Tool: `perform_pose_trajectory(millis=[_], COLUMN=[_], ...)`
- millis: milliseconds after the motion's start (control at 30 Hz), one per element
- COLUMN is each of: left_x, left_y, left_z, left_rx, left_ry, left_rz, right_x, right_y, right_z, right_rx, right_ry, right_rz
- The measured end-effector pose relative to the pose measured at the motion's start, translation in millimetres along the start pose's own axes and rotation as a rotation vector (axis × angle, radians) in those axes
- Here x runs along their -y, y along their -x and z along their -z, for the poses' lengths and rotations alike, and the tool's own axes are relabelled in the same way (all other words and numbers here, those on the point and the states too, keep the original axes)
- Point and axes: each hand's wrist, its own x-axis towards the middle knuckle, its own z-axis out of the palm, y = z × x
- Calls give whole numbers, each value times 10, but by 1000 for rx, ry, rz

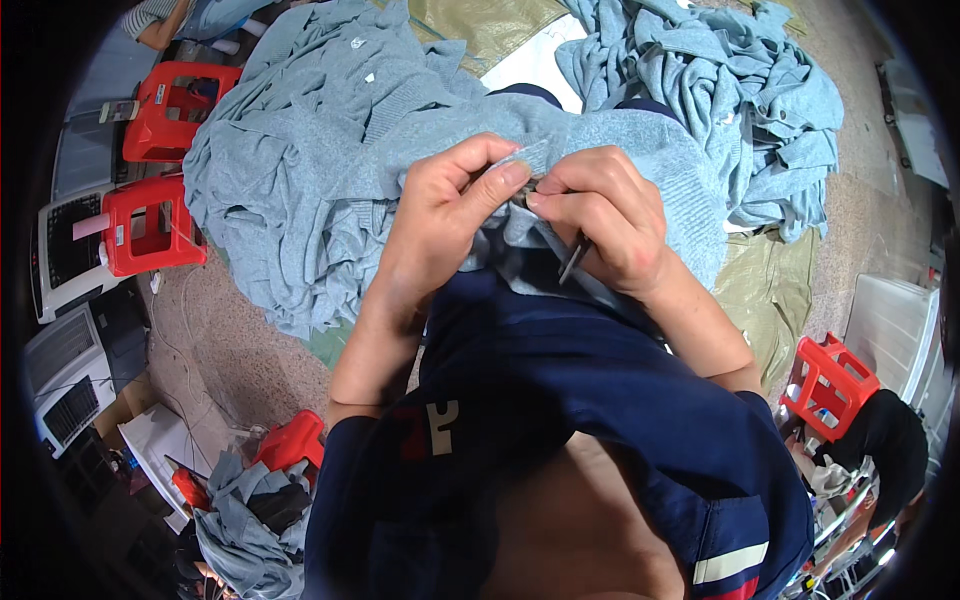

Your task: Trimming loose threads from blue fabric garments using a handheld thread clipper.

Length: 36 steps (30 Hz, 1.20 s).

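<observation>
Pinched a small pale fabric tag (527, 157) of the grey-blue knitted sweater (640, 150) between left hand (445, 215) fingertips, right hand (605, 215) closed around small dark metal snips (574, 258) just below, apparently mid-trim; needed blades raised to the tag next.

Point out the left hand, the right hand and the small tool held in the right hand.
left hand (440, 215), head view, back of the hand
right hand (610, 215), head view, knuckles
small tool (574, 258), head view, dark tip below the fingers
</observation>
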Motion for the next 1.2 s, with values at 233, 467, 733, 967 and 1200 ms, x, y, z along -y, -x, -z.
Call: perform_pose_trajectory(millis=[233,467,733,967,1200], left_x=[108,-1,104,149,612], left_y=[107,148,78,101,-27], left_z=[127,96,132,41,316], left_rx=[76,55,59,11,-206], left_ry=[-205,-706,-821,-1148,-1216], left_rz=[-170,-410,-435,-651,-747], right_x=[65,111,54,40,-100], right_y=[176,47,220,261,337], right_z=[-108,-116,-122,-161,-175], right_rx=[10,47,137,62,266], right_ry=[-6,-274,-252,-173,19], right_rz=[-54,-388,-458,-436,-615])
